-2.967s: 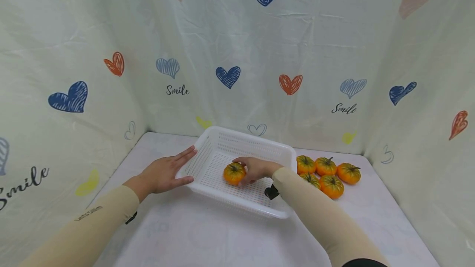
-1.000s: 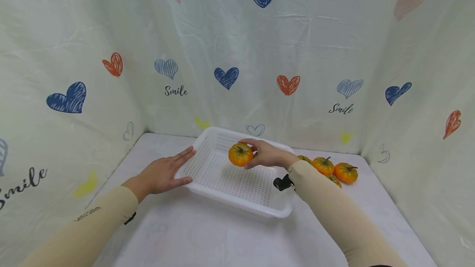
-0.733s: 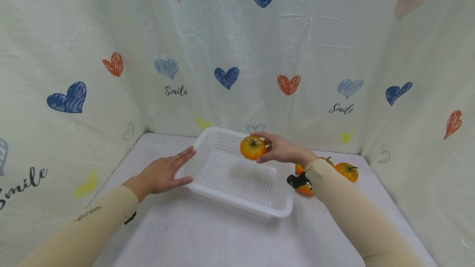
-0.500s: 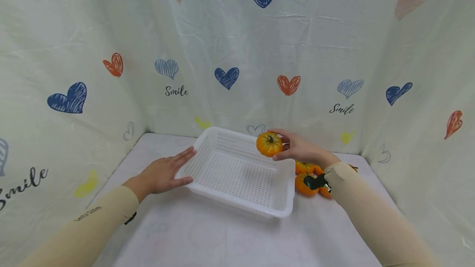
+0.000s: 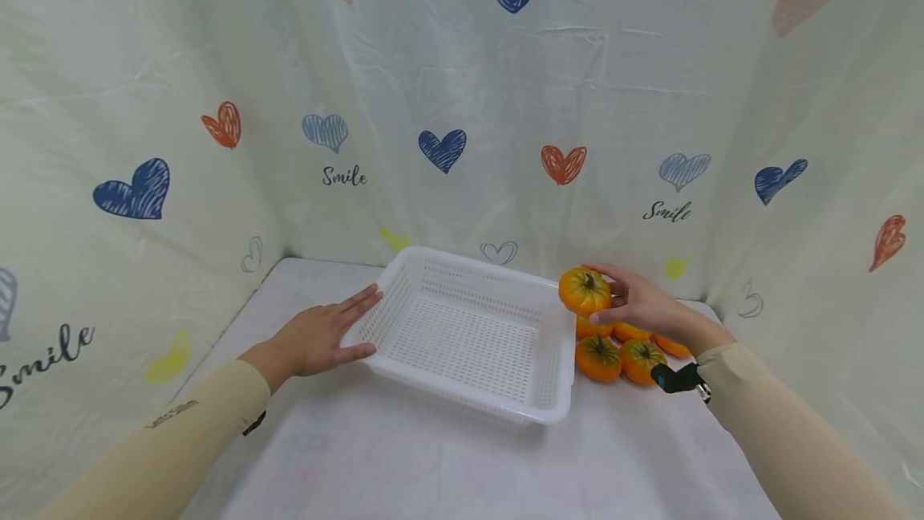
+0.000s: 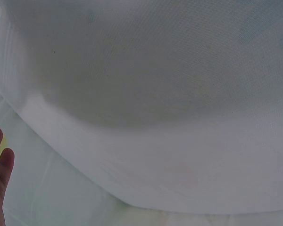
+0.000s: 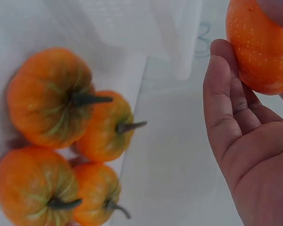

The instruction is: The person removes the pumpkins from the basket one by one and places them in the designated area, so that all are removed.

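My right hand [image 5: 642, 305] holds a small orange pumpkin [image 5: 585, 292] between thumb and fingers, raised just past the right rim of the white plastic basket [image 5: 462, 343]. Below it several similar pumpkins [image 5: 598, 359] sit grouped on the table, partly hidden by the hand and the held pumpkin. The right wrist view shows the smooth underside of the held pumpkin [image 7: 259, 52] against the fingers, and the stems of the grouped ones [image 7: 49, 96]. My left hand [image 5: 314, 341] lies at the basket's left rim, fingers straight and thumb spread. Nothing lies inside the basket.
The table [image 5: 346, 456] has a pale cloth over it. A white curtain [image 5: 462, 62] printed with hearts and "Smile" stands behind and at both sides. The basket sits slantwise near the middle, its back rim close to the curtain.
The pumpkin was inside the basket three seconds ago. My right hand has lifted it out and carried it right, over the other pumpkins. The left hand and the basket have stayed put.
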A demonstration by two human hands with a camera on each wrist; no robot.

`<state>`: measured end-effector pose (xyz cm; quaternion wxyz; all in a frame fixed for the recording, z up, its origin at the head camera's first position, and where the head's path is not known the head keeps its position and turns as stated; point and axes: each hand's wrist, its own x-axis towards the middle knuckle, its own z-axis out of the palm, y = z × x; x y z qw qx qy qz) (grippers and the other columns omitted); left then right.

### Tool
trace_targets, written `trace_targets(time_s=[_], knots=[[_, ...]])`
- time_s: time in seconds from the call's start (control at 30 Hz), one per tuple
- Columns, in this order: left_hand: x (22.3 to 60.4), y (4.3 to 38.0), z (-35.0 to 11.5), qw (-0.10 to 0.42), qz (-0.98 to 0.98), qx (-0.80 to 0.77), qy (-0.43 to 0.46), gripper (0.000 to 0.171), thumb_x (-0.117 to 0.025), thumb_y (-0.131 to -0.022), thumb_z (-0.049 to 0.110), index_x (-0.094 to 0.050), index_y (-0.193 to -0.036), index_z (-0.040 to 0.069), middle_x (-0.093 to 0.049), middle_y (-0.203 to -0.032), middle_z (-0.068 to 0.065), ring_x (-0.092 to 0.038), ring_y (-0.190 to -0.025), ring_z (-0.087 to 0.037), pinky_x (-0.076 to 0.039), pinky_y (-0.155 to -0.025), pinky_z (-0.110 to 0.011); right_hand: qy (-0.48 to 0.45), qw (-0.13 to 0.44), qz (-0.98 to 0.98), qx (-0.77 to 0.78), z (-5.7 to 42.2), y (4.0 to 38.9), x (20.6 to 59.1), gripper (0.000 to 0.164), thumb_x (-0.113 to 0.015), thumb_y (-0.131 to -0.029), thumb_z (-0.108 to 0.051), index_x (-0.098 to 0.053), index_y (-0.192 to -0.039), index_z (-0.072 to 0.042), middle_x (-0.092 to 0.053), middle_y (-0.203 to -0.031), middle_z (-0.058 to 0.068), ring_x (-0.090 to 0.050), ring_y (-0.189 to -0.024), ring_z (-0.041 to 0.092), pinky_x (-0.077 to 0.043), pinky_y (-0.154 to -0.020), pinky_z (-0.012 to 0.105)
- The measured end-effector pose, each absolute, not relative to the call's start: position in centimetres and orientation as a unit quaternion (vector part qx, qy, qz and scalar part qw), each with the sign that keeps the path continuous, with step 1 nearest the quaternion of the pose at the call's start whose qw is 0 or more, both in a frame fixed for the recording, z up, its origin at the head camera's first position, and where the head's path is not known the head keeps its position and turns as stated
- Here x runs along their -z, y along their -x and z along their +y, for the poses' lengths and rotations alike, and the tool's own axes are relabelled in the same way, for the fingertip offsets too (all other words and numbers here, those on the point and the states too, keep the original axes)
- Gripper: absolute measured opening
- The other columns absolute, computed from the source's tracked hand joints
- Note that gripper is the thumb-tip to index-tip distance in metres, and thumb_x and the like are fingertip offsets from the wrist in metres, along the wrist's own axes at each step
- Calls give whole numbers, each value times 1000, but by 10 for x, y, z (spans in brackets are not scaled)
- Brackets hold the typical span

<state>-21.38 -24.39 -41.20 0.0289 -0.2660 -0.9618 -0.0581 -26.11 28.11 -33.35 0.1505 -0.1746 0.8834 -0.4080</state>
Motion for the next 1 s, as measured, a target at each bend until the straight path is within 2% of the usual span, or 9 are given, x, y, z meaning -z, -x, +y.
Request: trace_targets(time_s=[0.27,0.5,0.63,0.77,1.0], knots=[[411,214,-243,23,-962,56,266,88,-42,-95,71,-19,-161,18,-14,-166,0,-52,-129,-34,-43,-102,-55,157,139,883,420,313,244,345,89,-80,-86,-24,-27,-158,-23,-41,-150,20,-41,-133,46,-46,-98,60],[411,215,-244,21,-962,58,266,88,-43,-95,70,-18,-161,19,-13,-167,1,-50,-131,-33,-42,-103,-55,108,148,891,416,341,235,359,92,-78,-88,-27,-21,-160,-21,-34,-152,28,-33,-135,53,-47,-94,61],[412,215,-244,25,-961,58,269,89,-41,-94,72,-18,-161,18,-13,-167,1,-50,-131,-33,-43,-103,-54,93,145,894,414,357,227,366,94,-77,-88,-31,-19,-160,-18,-29,-153,30,-28,-136,56,-44,-95,66],[412,215,-244,27,-961,61,269,88,-40,-94,72,-19,-161,18,-14,-166,0,-50,-131,-33,-42,-103,-55,94,138,899,405,371,220,374,93,-76,-89,-31,-18,-160,-13,-26,-154,30,-27,-136,57,-41,-95,69],[414,215,-244,22,-963,55,261,88,-46,-94,68,-18,-161,19,-13,-167,1,-48,-133,-33,-41,-104,-55,79,134,900,407,390,210,383,91,-74,-91,-28,-16,-160,-11,-24,-154,33,-31,-133,57,-46,-93,64]])
